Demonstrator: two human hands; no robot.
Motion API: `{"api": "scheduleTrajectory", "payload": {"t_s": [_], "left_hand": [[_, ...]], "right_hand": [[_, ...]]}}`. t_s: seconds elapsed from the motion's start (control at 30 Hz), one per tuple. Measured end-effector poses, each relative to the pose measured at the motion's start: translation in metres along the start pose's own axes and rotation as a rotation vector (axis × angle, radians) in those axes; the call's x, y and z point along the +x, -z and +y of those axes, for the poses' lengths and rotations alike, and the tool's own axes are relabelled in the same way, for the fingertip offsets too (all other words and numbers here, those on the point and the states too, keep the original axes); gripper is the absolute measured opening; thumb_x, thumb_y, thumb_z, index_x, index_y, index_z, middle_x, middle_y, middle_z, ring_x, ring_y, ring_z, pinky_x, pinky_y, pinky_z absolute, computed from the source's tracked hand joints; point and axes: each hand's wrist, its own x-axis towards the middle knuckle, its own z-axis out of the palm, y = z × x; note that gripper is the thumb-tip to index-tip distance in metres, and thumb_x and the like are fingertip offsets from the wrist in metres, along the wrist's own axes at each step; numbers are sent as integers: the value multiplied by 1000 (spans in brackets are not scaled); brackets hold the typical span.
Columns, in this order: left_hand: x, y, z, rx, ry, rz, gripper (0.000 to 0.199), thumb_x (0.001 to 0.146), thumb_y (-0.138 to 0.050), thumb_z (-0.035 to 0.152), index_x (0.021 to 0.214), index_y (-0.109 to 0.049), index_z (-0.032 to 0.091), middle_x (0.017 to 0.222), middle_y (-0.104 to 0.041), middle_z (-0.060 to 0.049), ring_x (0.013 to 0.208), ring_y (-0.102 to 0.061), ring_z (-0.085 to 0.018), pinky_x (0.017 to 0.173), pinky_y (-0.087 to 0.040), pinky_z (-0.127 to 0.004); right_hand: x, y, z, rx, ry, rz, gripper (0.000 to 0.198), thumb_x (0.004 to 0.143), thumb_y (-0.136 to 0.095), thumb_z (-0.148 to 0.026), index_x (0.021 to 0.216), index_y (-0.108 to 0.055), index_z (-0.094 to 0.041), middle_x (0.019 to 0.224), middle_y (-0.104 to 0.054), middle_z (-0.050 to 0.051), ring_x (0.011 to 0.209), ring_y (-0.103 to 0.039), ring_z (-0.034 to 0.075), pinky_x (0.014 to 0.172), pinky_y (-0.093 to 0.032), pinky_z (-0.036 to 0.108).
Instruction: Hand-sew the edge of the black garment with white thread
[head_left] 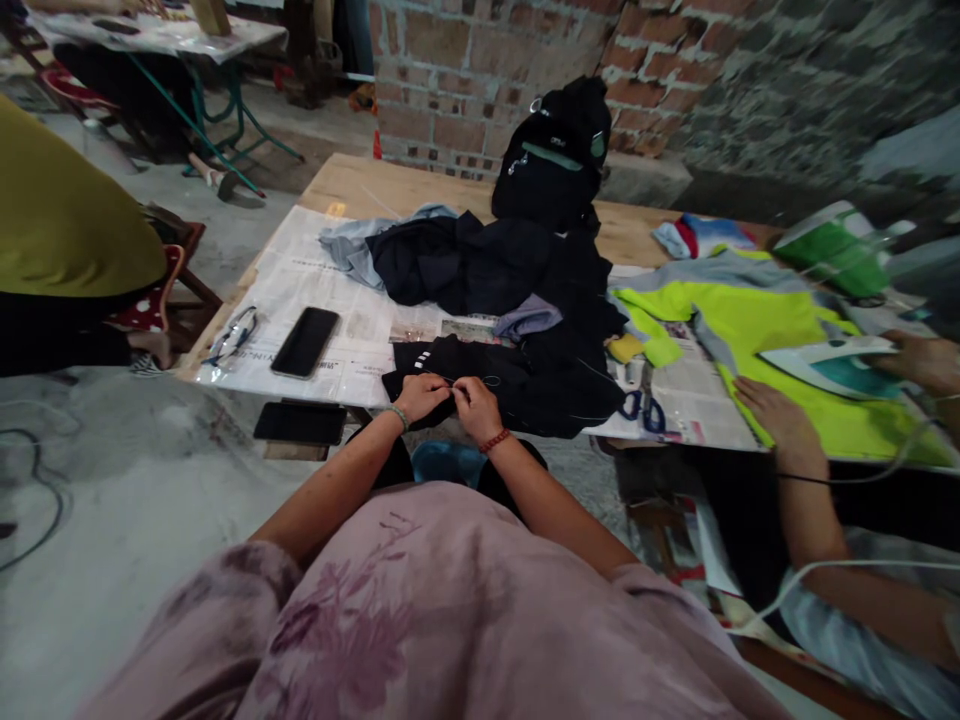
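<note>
My left hand [424,396], with a green bracelet at the wrist, pinches the edge of a black garment [555,375] at the table's front edge. Close beside it my right hand [478,410], wearing a red bead bracelet, has thumb and finger pressed together over the same cloth. Whatever is between those fingertips is too small to name. A thin loop of thread [492,381] lies on the cloth just past my right hand. White stripes [422,359] mark the garment near my left hand. Dark navy clothing [457,262] is heaped behind it.
A phone [305,342] and glasses [234,335] lie left on newspaper. Blue-handled scissors [645,405] and a yellow sponge-like piece [625,348] sit right. A black backpack [553,155] stands behind. Rightward, another person's hands press a neon garment [780,310] with an iron [836,366].
</note>
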Motion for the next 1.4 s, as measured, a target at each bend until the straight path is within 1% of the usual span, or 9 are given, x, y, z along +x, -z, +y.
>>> {"api": "scheduleTrajectory", "payload": {"t_s": [0.13,0.33,0.5,0.73,0.87,1.03,1.1,1.23,1.4], "left_hand": [[0,-1,-1,24,-15,13,22,75,-48,25,65,-67,18,70,-64,1,73,-57,-11,71,-42,-21],[0,-2,-3,-73,16,5,20,75,-49,23,67,-66,17,74,-64,2,73,-56,-10,70,-41,-20],[-1,0,-3,-94,-51,20,22,76,-50,25,62,-64,15,67,-60,1,66,-54,-9,65,-40,-19],[-2,0,-2,-45,-87,17,25,76,-51,26,56,-61,15,61,-58,1,63,-52,-9,64,-38,-21],[-2,0,-4,-183,-68,14,24,76,-51,29,65,-65,15,71,-62,-1,70,-55,-11,69,-41,-21],[-1,2,-6,-515,141,20,39,80,-42,43,78,-67,13,81,-67,-4,77,-58,-14,74,-44,-25],[-1,4,-5,-600,187,12,42,81,-41,44,81,-67,12,83,-67,-5,80,-59,-15,77,-45,-27],[-1,7,-5,-482,146,-28,24,69,-58,31,82,-67,14,83,-67,-2,81,-59,-15,80,-45,-27],[-3,10,-8,-371,65,-90,23,63,-59,21,84,-68,16,87,-66,-2,82,-59,-15,79,-46,-26]], "right_hand": [[3,1,2,-24,22,-25,15,81,-40,-19,81,-55,-16,82,-58,8,78,-53,17,73,-42,27],[3,1,1,-2,33,7,16,83,-39,-22,79,-54,-17,80,-57,7,76,-53,16,71,-41,28],[5,-2,4,103,-13,40,11,81,-45,-24,77,-53,-19,76,-57,4,71,-54,15,67,-43,27],[7,-3,7,100,-36,46,13,79,-47,-25,69,-52,-20,67,-56,1,64,-52,13,63,-42,25],[10,3,4,115,-45,81,14,80,-47,-27,68,-51,-19,64,-55,0,62,-53,13,61,-42,25],[7,7,1,187,-67,88,14,80,-48,-30,71,-52,-19,57,-53,-2,56,-53,12,57,-42,23],[2,7,2,220,-81,91,15,80,-49,-30,71,-52,-19,55,-53,-3,51,-52,11,55,-43,23],[-10,6,6,239,-40,108,16,81,-49,-30,71,-54,-19,64,-57,-1,55,-56,10,57,-45,23],[-19,6,11,185,32,104,16,83,-48,-30,73,-56,-20,73,-60,2,65,-58,12,62,-47,25]]}}
